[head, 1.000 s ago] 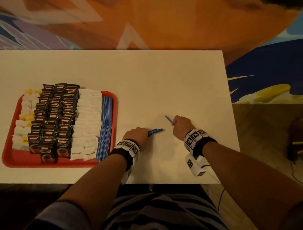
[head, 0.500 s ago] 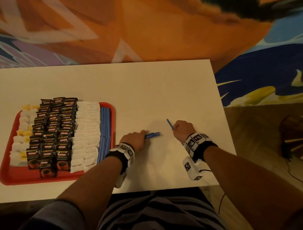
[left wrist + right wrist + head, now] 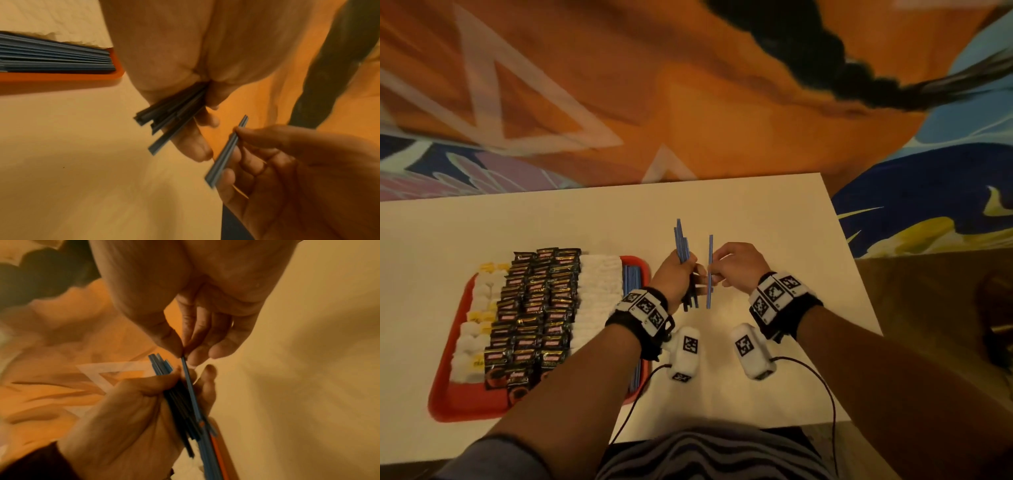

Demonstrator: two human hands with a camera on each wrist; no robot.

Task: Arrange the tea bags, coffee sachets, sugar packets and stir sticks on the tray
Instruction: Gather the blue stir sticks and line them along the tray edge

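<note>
One stick [image 3: 710,270] pinched in right hand [image 3: 739,265], going into left hand's [image 3: 674,274] bunch [image 3: 682,245]; tray [image 3: 448,404] waiting at nine o'clock.

White table [image 3: 756,212]; orange-blue patterned floor [image 3: 688,102] beyond; striped clothing [image 3: 698,455] at near edge.

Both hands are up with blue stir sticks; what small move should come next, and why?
Probably slide the single blue stir stick, pinched by the right hand, into the bundle of blue stir sticks gripped by the left hand. They stand parallel and close, above the white table.
</note>
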